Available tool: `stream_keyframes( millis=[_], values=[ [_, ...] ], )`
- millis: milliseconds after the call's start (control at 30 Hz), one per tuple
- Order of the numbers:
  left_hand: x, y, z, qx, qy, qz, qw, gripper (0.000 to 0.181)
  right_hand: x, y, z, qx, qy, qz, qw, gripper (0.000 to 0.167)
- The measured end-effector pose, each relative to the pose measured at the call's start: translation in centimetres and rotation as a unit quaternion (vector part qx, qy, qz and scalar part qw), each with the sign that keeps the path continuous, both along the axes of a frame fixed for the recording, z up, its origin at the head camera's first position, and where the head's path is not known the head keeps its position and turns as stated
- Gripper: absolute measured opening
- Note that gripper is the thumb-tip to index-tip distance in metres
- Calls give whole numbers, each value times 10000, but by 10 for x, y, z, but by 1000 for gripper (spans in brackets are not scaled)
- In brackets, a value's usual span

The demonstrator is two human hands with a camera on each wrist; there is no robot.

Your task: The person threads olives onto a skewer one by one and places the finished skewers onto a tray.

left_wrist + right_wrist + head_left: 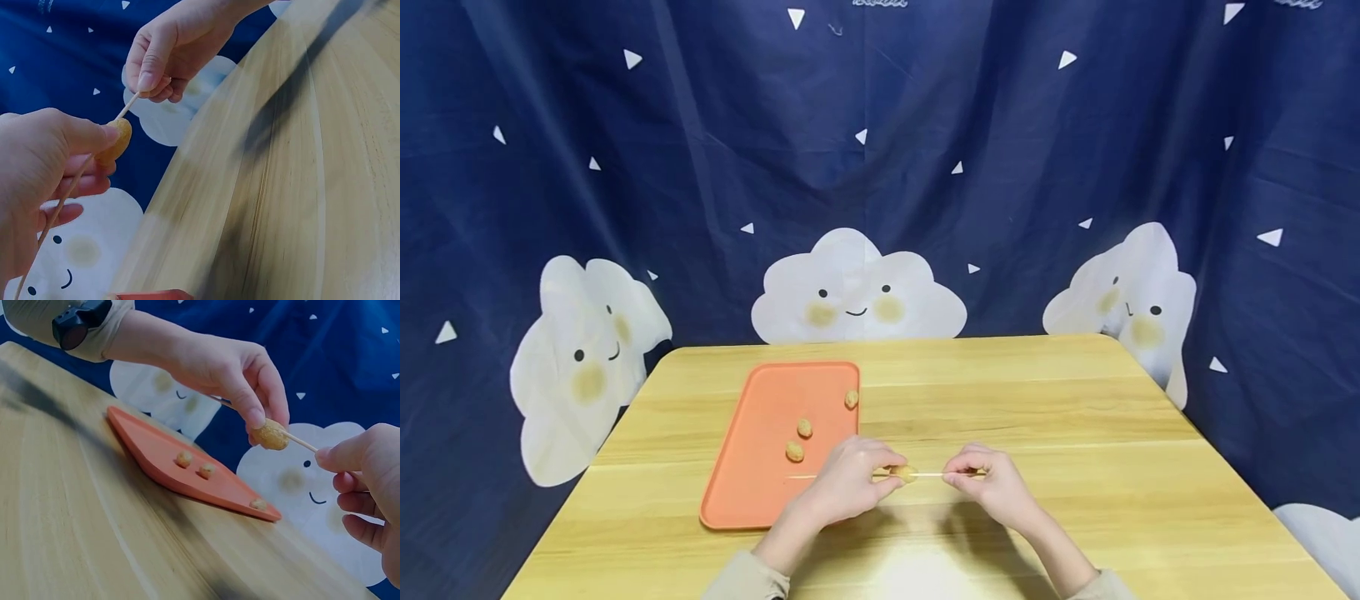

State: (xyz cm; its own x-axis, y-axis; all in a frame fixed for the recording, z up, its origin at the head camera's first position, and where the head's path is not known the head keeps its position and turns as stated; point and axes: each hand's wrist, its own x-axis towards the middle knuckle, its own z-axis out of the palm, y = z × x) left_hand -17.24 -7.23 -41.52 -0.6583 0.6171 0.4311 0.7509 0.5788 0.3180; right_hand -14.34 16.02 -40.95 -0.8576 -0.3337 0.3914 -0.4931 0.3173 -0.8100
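A thin wooden skewer (302, 442) runs level above the table, between the two hands. Threaded on it is a golden-brown, oval fried ball (270, 435), also seen in the head view. My left hand (850, 477) pinches this ball between thumb and fingers, and the skewer's long end passes back under that hand toward the tray. With thumb and fingertips, my right hand (992, 483) pinches the skewer just right of the ball; a short bit of stick sticks out beyond. A small gap of bare skewer shows between ball and right fingertips.
An orange tray (760, 425) lies on the wooden table (1037, 400) at the left, partly behind my left hand. Three similar balls rest on it, two near its middle (804, 428) and one at its right edge (851, 399). A dark blue curtain (910, 192) stands behind.
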Motion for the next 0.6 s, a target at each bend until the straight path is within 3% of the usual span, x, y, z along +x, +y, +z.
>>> stream_keyframes(
  millis=[100,267,400,600],
  values=[
    [1,-5,0,-14,-46,131,9999,22,-4,6,-11,-51,84,-129,9999,10],
    [1,-20,4,596,-62,584,9965,22,-11,27,-32,-130,90,-384,9991,9],
    [-1,-35,9,1154,-255,1130,9865,20,-12,44,-35,-115,43,-635,9979,8],
    [-9,-61,7,1544,-678,1703,9709,19,-8,65,-32,-72,-51,-1031,9946,6]
  ],
)
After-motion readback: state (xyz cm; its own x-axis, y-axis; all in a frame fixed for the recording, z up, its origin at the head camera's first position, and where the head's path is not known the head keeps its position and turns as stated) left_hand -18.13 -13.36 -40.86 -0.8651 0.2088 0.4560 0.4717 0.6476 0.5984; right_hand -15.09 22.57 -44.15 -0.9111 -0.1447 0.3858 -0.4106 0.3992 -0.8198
